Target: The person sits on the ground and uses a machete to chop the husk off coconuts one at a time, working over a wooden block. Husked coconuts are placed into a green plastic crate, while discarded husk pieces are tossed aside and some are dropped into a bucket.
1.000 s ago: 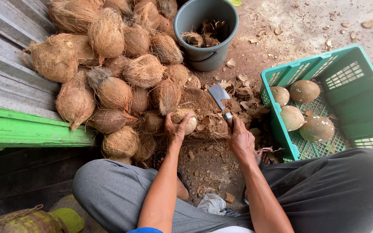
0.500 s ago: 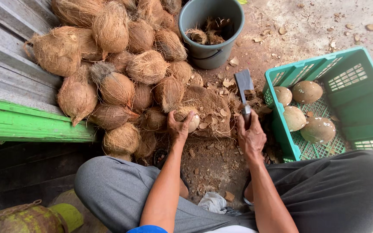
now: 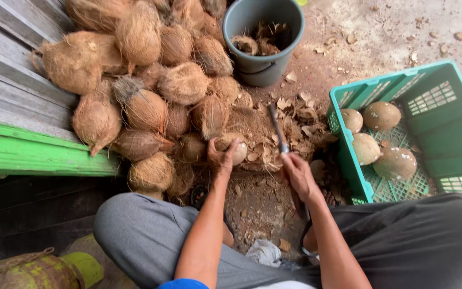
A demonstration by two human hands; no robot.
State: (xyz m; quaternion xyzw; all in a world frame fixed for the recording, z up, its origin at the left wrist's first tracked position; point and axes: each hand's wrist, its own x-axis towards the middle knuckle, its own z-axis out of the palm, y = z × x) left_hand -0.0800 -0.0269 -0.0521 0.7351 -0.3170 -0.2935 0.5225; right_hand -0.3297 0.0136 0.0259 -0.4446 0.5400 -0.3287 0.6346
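Setting: bare dirt ground (image 3: pixel 391 37) outdoors, littered with husk scraps; I sit low over it, knees apart in grey trousers.

Landmark: partly peeled coconut (image 3: pixel 233 151), resting on the chip heap directly ahead of me.

Item 1. My left hand (image 3: pixel 221 159), closed over the near side of that coconut, fingers curled on top, pinning it in place.

Item 2. My right hand (image 3: pixel 297 172), just right of the coconut, fist wrapped round the handle of a cleaver (image 3: pixel 277 128). The blade's long axis runs away from me, tilted slightly left, its edge beside the coconut's right flank and not touching it. The left hand is the nearer one; the blade stands apart.

Item 3. Heap of unhusked coconuts (image 3: pixel 145 69), beyond and left of the landmark.

Item 4. Grey bucket (image 3: pixel 263 40), beyond it, holding husk pieces.

Item 5. Green crate (image 3: pixel 445 128), well right of it, holding four peeled coconuts (image 3: pixel 382 115).

Item 6. Green-painted plank (image 3: pixel 38 155), left.
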